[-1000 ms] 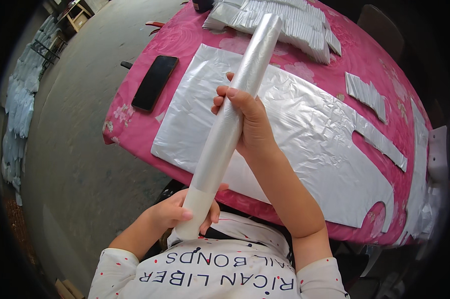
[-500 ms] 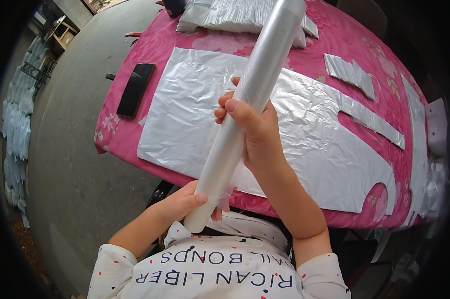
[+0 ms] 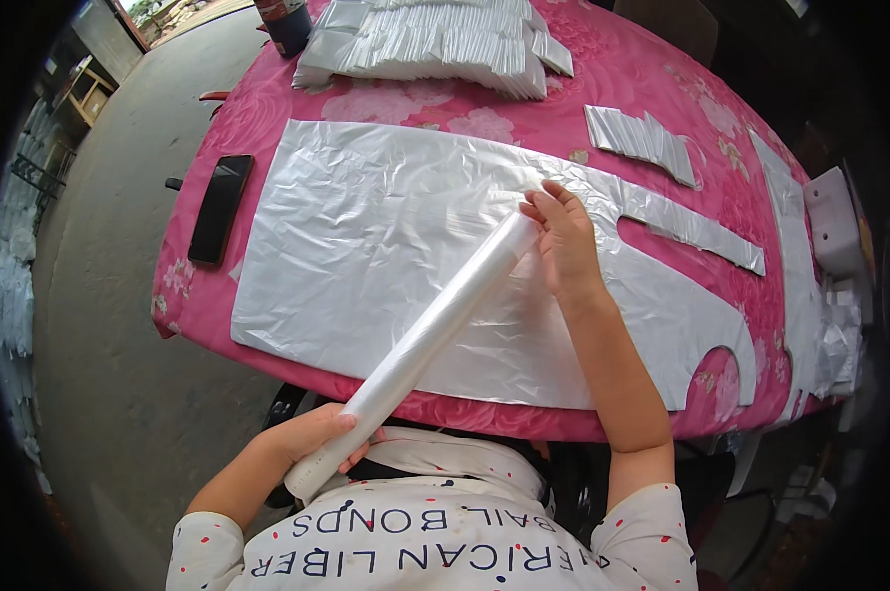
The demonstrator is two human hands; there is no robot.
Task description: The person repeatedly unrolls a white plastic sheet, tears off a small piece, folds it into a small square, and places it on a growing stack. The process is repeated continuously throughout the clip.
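Observation:
A long whitish roll of plastic film (image 3: 420, 330) slants from my lap up over the table. Its near end rests in my left hand (image 3: 317, 438), which is closed around it with the thumb on top. My right hand (image 3: 568, 231) is at the far end, fingers curled and pinching at the roll's tip. Beneath the roll lies a stack of flat, silvery-white plastic bags (image 3: 336, 217), its surface wrinkled. Two handle strips with a rounded cut-out between them point to the right.
A pink floral cloth (image 3: 405, 108) covers the table. Farther back are a heap of folded white bags (image 3: 435, 49) and a dark container (image 3: 285, 25). A phone (image 3: 221, 209) lies at left, a small bundle of bags (image 3: 642, 143) at right, near a white plastic bin (image 3: 837, 222).
The roll has come down to a flatter slant over the bags. My right hand has moved from the roll's middle to its far end, while my left hand keeps the near end.

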